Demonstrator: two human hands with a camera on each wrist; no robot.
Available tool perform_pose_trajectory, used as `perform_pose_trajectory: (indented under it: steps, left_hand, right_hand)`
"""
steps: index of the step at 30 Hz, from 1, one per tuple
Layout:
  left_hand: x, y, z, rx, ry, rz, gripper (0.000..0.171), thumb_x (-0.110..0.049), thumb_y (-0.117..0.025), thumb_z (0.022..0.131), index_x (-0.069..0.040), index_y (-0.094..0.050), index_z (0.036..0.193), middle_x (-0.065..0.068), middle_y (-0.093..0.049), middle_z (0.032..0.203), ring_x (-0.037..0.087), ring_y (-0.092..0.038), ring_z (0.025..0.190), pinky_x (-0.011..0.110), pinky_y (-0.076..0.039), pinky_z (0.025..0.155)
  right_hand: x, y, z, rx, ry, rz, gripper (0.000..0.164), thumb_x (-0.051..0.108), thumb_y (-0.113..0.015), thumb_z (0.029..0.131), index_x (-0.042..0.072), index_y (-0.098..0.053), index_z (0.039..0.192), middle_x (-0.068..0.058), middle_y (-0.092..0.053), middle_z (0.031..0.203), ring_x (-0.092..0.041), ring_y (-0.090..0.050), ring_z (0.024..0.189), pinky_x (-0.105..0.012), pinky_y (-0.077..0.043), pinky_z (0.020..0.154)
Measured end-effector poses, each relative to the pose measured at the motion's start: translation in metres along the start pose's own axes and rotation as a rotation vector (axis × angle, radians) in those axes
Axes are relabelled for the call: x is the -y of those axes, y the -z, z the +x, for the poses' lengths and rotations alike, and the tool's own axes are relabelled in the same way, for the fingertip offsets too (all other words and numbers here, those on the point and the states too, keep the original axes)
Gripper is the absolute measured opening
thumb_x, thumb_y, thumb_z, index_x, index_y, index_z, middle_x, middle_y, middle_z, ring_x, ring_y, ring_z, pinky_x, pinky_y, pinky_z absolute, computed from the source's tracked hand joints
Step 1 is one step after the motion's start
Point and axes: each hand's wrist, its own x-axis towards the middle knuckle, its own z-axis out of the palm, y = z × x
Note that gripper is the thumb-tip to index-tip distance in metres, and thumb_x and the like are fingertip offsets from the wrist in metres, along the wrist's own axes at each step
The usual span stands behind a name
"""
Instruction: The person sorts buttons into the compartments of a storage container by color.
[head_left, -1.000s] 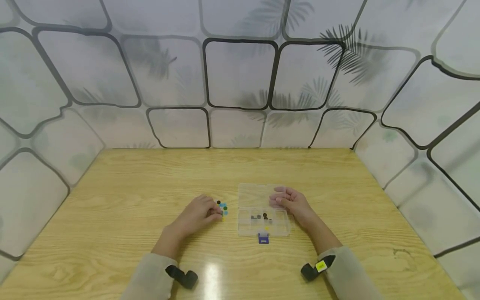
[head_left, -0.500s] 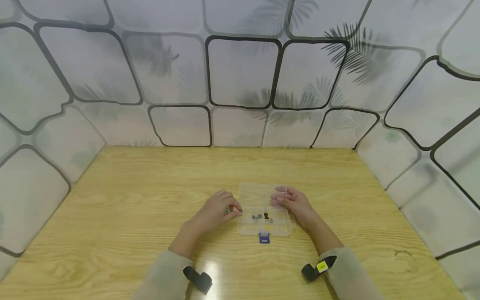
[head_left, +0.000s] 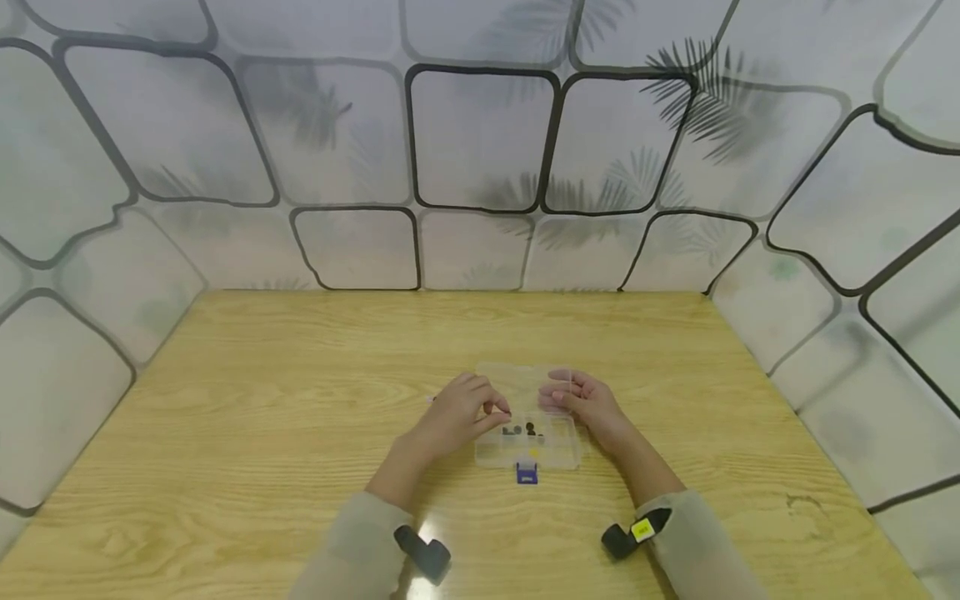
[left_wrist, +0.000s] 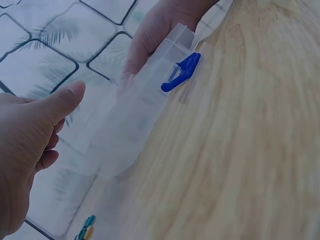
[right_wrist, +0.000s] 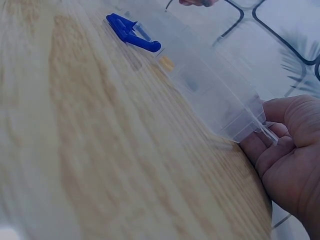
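A clear plastic compartment box [head_left: 491, 454] with a blue latch [head_left: 527, 473] lies on the table with its lid [head_left: 510, 379] raised. Dark discs [head_left: 530, 428] and a yellow one [head_left: 534, 452] sit in its compartments. Over the box's left side is my left hand [head_left: 453, 417], thumb and forefinger pinching a small dark disc, mostly covered by the fingertips. My right hand [head_left: 588, 408] grips the box at its right edge, fingers behind the clear lid; the right wrist view shows this hand [right_wrist: 295, 150] at the box's corner.
Several loose coloured discs [left_wrist: 86, 229] lie left of the box, mostly hidden behind my left hand in the head view. A wood-grain table [head_left: 262, 417] extends all round, and a patterned curtain [head_left: 480, 142] closes off the back and sides.
From the loose discs, my left hand has moved right and slightly up to the box, with a small disc in its fingertips. The right hand stays at the box's edge.
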Motion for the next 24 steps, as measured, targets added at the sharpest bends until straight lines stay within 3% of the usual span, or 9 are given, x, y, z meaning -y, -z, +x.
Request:
perform_pose_trajectory:
  steps: [5, 9, 16, 24]
  left_hand:
    - [0.001, -0.008, 0.002, 0.019, 0.023, -0.029, 0.013, -0.026, -0.070, 0.085, -0.014, -0.068, 0.091, -0.005, -0.057, 0.081, 0.009, -0.046, 0.077, 0.029, -0.043, 0.083]
    - [0.002, -0.010, 0.001, 0.004, 0.038, -0.049, 0.017, -0.026, -0.072, 0.082, -0.012, -0.068, 0.093, -0.004, -0.057, 0.080, 0.009, -0.046, 0.077, 0.029, -0.043, 0.081]
    - [0.008, -0.007, -0.003, -0.073, 0.019, -0.062, 0.019, -0.024, -0.074, 0.079, -0.012, -0.067, 0.092, -0.003, -0.057, 0.078, 0.009, -0.047, 0.078, 0.026, -0.043, 0.076]
    - [0.013, 0.004, -0.016, -0.087, 0.067, -0.021, 0.018, -0.023, -0.075, 0.079, -0.011, -0.068, 0.089, -0.003, -0.054, 0.075, 0.012, -0.046, 0.077, 0.027, -0.042, 0.073]
  right_hand:
    - [0.002, 0.000, 0.000, -0.004, -0.003, -0.028, 0.049, 0.010, -0.059, 0.094, -0.005, -0.039, 0.136, -0.015, -0.065, 0.116, -0.012, -0.067, 0.097, -0.027, -0.051, 0.085]
    - [0.003, 0.000, -0.001, -0.001, 0.000, -0.035, 0.048, 0.010, -0.059, 0.094, -0.005, -0.039, 0.136, -0.015, -0.065, 0.116, -0.011, -0.067, 0.096, -0.026, -0.051, 0.085]
    - [0.004, 0.000, -0.001, -0.005, 0.004, -0.027, 0.048, 0.009, -0.058, 0.094, -0.005, -0.039, 0.136, -0.014, -0.065, 0.114, -0.012, -0.067, 0.096, -0.027, -0.051, 0.085]
    - [0.002, 0.000, 0.000, 0.001, 0.011, -0.008, 0.048, 0.008, -0.058, 0.094, -0.007, -0.038, 0.135, -0.006, -0.068, 0.107, -0.011, -0.068, 0.093, -0.026, -0.052, 0.084]
